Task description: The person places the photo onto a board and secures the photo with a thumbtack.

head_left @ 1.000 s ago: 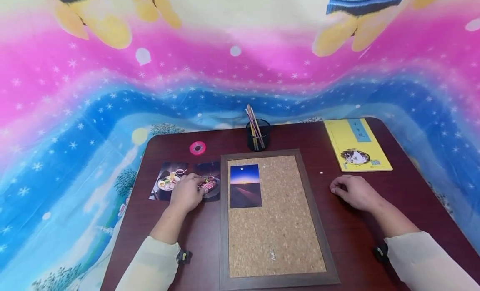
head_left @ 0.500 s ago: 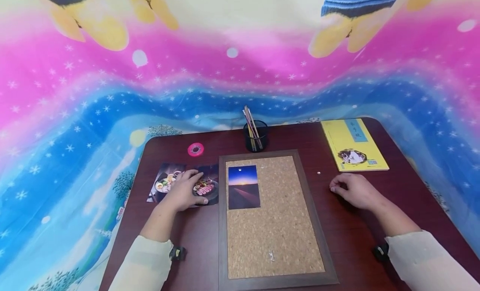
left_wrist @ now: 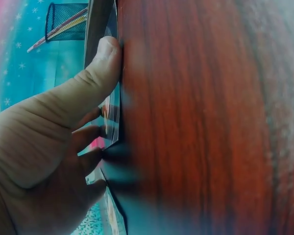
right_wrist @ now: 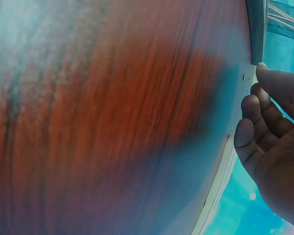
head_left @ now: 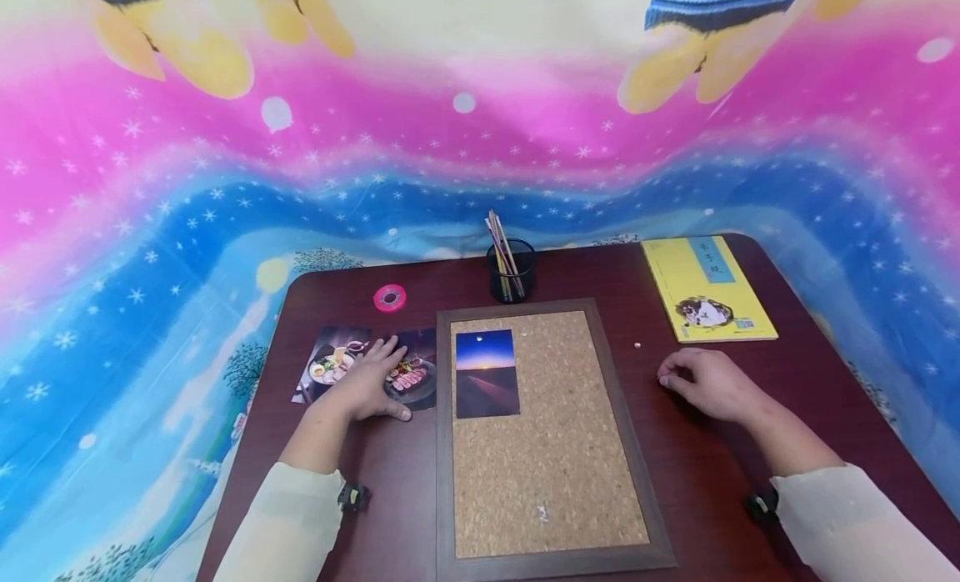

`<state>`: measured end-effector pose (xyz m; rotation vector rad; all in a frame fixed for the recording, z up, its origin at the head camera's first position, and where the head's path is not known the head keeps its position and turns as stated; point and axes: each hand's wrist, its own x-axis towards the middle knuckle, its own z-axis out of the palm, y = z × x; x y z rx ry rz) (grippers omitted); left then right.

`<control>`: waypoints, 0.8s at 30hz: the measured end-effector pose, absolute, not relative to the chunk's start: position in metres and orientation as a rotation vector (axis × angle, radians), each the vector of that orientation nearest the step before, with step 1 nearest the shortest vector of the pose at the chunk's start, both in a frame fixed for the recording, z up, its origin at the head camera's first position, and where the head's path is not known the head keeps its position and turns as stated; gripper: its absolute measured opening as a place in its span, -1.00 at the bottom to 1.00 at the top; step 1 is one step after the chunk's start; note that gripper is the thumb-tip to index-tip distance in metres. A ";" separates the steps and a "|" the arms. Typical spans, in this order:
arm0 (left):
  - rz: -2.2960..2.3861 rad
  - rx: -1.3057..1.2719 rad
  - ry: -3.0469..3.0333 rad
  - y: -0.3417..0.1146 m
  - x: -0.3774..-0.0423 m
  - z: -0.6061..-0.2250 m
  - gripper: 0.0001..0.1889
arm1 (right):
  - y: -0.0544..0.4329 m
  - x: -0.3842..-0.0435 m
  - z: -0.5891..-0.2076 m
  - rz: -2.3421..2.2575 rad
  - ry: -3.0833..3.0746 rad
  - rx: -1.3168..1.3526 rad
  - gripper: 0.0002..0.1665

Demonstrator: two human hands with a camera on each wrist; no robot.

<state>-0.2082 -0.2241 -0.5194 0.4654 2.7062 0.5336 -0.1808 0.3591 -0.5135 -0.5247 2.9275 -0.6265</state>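
Observation:
My left hand (head_left: 363, 388) lies with its fingers spread over the gap between two food photos, a noodle bowl photo (head_left: 327, 369) and a sliced meat photo (head_left: 415, 383). Its palm covers part of both, and in the left wrist view its fingertips reach down to them. The right hand (head_left: 708, 386) rests idle on the table, loosely curled, with nothing seen in it. A small white bit (head_left: 637, 345) lies just beyond it. Between the hands stands a framed cork board (head_left: 555, 457) with a sunset photo (head_left: 486, 390) at its upper left, a small white dot near that photo's top.
A pink tape roll (head_left: 380, 296) lies behind the food photos. Past the board's far edge stands a black mesh cup (head_left: 512, 288) of pencils (head_left: 498, 236). A yellow book (head_left: 693, 286) occupies the far right of the dark wooden table (head_left: 390, 499).
My left hand has shifted slightly left and its fingers have spread from a bent pose over the meat photo. The right hand stays put; the head view has shifted slightly.

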 end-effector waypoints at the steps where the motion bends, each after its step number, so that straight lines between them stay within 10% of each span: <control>1: 0.527 0.465 2.712 -0.224 -0.208 -0.520 0.32 | 0.359 -0.180 -0.513 -0.626 2.928 -0.522 -0.95; 24: 0.465 0.472 2.827 -0.220 -0.201 -0.515 0.26 | 0.357 -0.171 -0.508 -0.663 2.928 -0.518 -0.92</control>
